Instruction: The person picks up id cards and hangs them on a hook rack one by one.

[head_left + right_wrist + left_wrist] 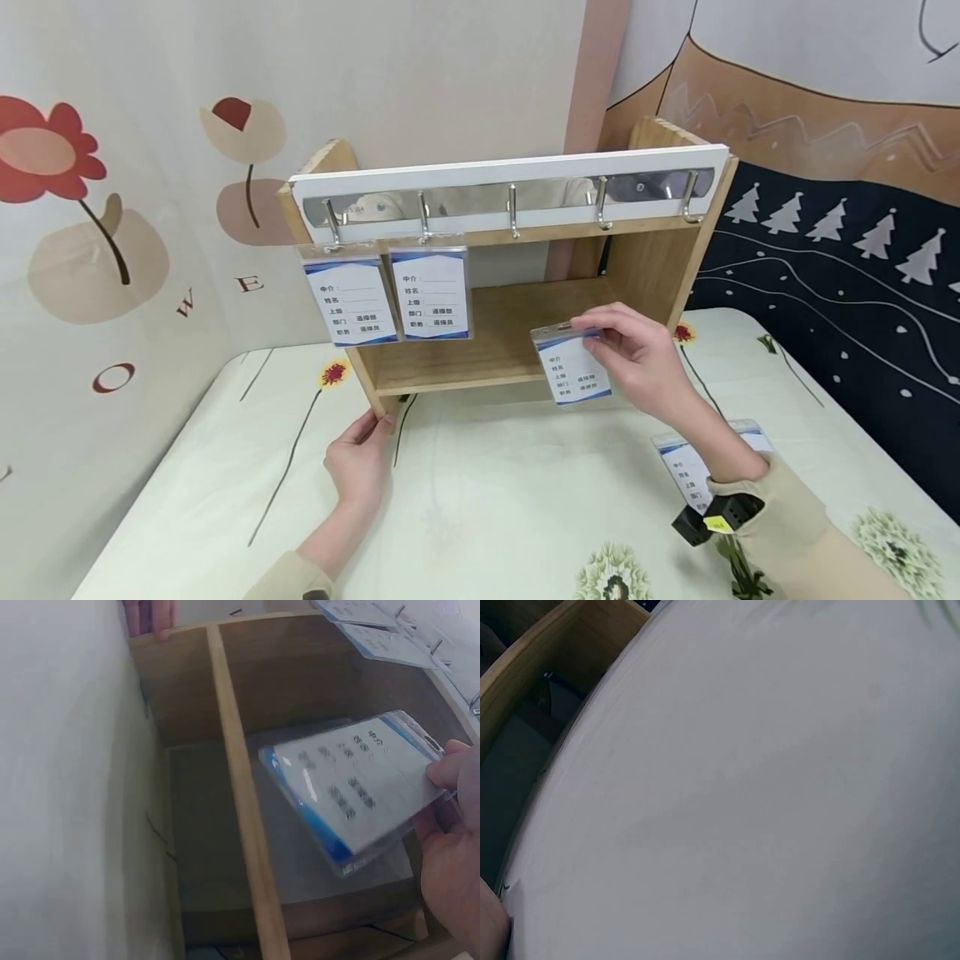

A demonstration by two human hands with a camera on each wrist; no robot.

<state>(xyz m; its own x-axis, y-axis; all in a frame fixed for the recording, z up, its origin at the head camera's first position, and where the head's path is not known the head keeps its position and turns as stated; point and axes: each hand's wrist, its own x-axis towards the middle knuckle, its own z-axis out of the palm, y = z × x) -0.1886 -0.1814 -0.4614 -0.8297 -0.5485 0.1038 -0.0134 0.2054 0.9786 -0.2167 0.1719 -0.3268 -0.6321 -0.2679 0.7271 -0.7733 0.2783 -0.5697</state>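
Observation:
My right hand (633,358) pinches a clear-sleeved name badge (573,371) by its top right corner, thumb in front. The badge hangs tilted before the lower opening of a wooden shelf (450,379). In the right wrist view, the badge (352,787) shows its printed face and blue edges. With my left hand (360,462) I hold the bottom of the shelf's left side panel. Two more badges hang side by side from the two leftmost hooks, a left badge (351,302) and a right badge (430,293). The other three hooks are bare, including the middle hook (513,210).
Another badge (686,471) lies on the flowered cloth (480,492), partly hidden under my right forearm. A white rail (480,172) with a metal strip runs across the shelf's top front. Patterned curtains (450,75) stand behind and at the right.

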